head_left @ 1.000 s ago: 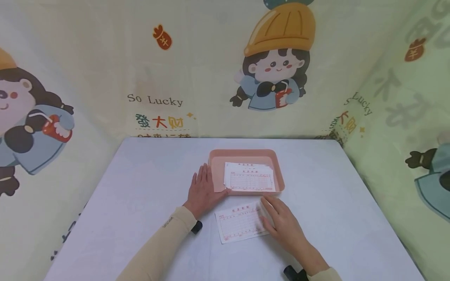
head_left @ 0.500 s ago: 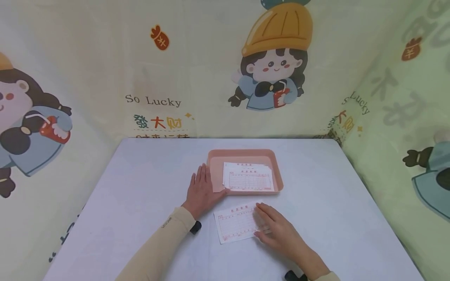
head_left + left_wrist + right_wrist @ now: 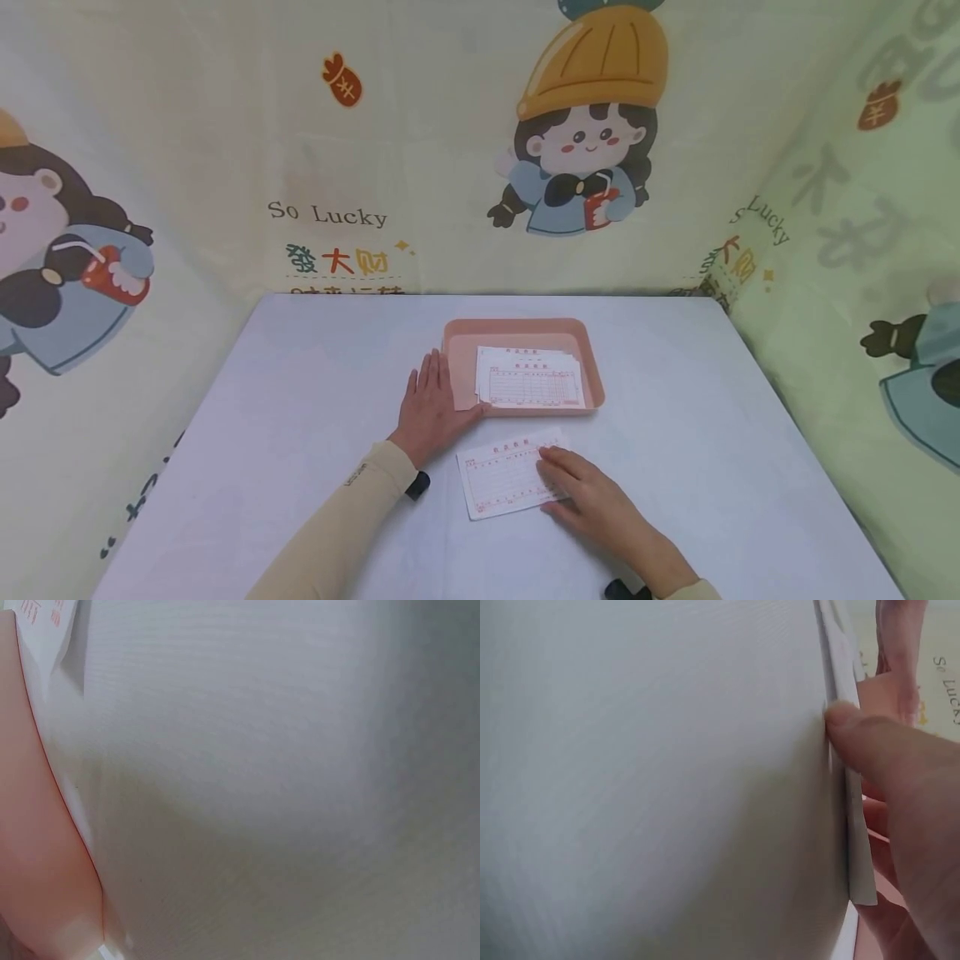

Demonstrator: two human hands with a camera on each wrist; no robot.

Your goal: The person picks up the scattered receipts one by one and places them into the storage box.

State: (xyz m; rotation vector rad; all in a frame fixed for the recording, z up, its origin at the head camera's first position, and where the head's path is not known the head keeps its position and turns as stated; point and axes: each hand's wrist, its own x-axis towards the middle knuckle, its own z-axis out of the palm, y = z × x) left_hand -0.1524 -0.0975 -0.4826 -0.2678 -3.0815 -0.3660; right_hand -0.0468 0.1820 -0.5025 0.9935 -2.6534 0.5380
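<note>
A white receipt slip with red print lies on the table below a pink tray. My right hand grips its right part, fingers curled over the top and thumb at the near edge. In the right wrist view the thumb presses against the edge of the paper, which looks like a thin stack. My left hand rests flat at the tray's left side, fingers straight along the wall and thumb at the front rim. Several more receipt slips lie overlapping inside the tray.
The table wears a white cover. Cream cloth with cartoon prints hangs behind it and on both sides. Each wrist carries a small black device, such as the left wrist's camera.
My right hand has moved slightly left and down, from hovering at the slip's right edge to gripping it. The left hand and the tray have stayed in place.
</note>
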